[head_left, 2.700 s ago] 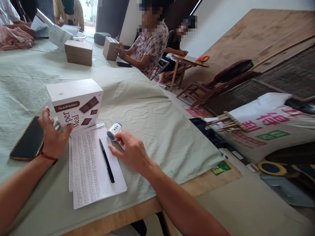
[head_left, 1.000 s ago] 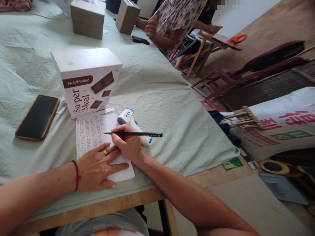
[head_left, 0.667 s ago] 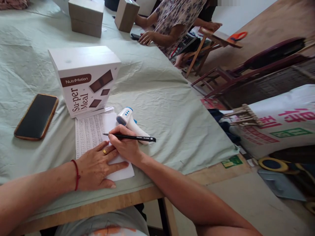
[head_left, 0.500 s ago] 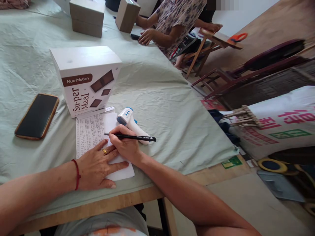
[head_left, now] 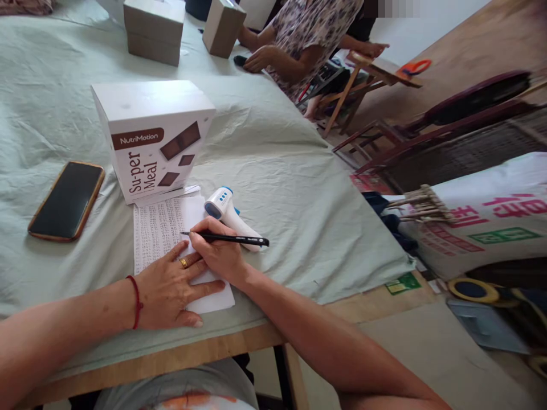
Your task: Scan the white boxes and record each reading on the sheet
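Note:
My left hand (head_left: 173, 287) lies flat, fingers spread, over the lower part of a sheet of paper (head_left: 156, 233) covered in rows of small handwriting. Pinched in my right hand (head_left: 220, 253) is a black pen (head_left: 233, 238), its tip at the right edge of the written rows. Just beyond that hand rests a white and blue infrared thermometer (head_left: 228, 210), partly hidden by the pen and fingers. A white box (head_left: 149, 102) with brown print stands on the top edge of the papers.
On the left of the cloth-covered table (head_left: 273, 171) lies a smartphone (head_left: 66, 200). Cardboard boxes (head_left: 154, 42) stand at the back. Across the table another person's hand (head_left: 260, 58) touches a dark object. Past the right edge are a wooden chair (head_left: 384, 131) and a white sack (head_left: 491, 222).
The view has shifted very slightly. The other person's hand and the dark object under it have moved a little. My hands and the pen hold nearly the same pose.

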Tool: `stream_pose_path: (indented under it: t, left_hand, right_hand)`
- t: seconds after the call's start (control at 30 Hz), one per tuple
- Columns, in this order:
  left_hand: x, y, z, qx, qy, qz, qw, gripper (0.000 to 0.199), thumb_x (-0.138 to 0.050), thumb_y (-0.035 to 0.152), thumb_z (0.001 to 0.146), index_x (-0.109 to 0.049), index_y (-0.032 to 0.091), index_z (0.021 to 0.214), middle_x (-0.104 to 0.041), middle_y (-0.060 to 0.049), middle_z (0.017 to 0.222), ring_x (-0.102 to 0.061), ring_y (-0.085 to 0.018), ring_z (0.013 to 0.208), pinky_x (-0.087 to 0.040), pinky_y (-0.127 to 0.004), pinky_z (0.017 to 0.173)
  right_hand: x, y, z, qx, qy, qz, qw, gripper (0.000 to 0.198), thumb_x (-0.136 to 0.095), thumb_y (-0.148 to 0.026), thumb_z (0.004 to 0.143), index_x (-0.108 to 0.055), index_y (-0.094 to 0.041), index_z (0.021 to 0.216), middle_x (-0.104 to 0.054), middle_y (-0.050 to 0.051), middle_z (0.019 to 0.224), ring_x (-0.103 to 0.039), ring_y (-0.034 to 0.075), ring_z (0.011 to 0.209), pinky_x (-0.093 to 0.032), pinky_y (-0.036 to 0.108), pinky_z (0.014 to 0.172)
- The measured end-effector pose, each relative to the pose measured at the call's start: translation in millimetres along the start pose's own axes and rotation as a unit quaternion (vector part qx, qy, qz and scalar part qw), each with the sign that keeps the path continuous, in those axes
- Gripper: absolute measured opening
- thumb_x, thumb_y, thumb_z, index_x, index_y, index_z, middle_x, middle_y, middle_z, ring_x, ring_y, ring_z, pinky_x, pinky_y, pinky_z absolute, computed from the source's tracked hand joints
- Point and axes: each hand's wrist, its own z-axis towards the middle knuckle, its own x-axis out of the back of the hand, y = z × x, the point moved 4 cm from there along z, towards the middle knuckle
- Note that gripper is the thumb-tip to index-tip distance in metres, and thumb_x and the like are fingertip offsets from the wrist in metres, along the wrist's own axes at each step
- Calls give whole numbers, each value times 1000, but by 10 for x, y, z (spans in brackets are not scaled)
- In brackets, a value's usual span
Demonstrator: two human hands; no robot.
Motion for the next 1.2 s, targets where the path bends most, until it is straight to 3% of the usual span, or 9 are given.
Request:
stream_pose_path:
  t: [1.2]
  left_hand:
    - [5,-12,-5,-1,-3,1,1000,66,-59,61,92,-49,26,147,-48,-17,149,-39,-35,143,-17,-58,121]
  right_hand:
    - [8,-13,7,38,14,6,999,13,-53,-21,79,-51,-23,67,-53,-5,59,-51,12,55,-48,27,56]
